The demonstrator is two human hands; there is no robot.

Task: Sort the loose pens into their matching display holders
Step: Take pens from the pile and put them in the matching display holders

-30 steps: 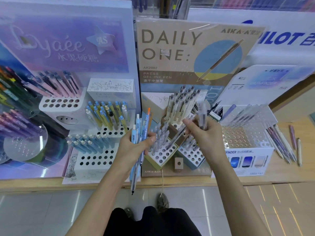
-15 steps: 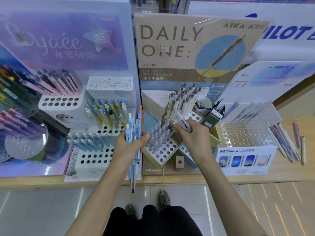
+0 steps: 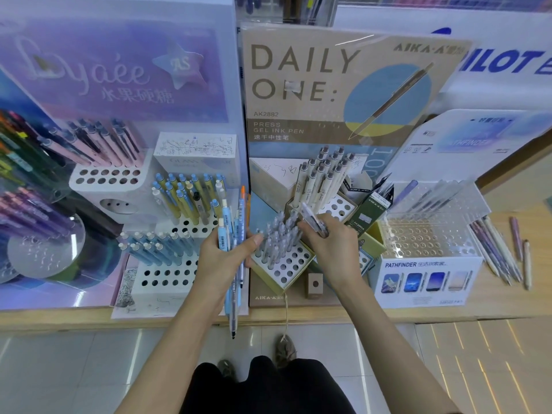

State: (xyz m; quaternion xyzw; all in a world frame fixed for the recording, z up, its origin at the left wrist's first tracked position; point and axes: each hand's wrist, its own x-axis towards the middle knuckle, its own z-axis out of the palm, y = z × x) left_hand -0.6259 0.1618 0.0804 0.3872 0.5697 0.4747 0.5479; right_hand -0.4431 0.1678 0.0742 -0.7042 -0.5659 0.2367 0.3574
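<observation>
My left hand (image 3: 222, 258) grips a bundle of mixed pens (image 3: 234, 234), mostly blue with one orange-tipped, standing upright in front of the shelf. My right hand (image 3: 331, 246) pinches a grey translucent pen (image 3: 312, 221), tilted, just above the yellow-edged holder (image 3: 286, 270) of grey pens (image 3: 277, 234). Behind it stands a holder of cream pens (image 3: 324, 177). To the left are white holders with blue-and-yellow pens (image 3: 188, 192) and pale blue pens (image 3: 155, 246).
A clear acrylic Pathfinder holder (image 3: 427, 240) stands at the right, with several loose pens (image 3: 501, 249) lying on the wooden shelf beside it. Pink pens (image 3: 98, 141) and a round rack (image 3: 35, 222) fill the left. Display boards rise behind; the shelf edge (image 3: 89, 321) is near my legs.
My right hand has come down and to the left with the grey pen, from above the right-hand holders to just over the grey-pen holder. The left hand keeps its bundle, almost still.
</observation>
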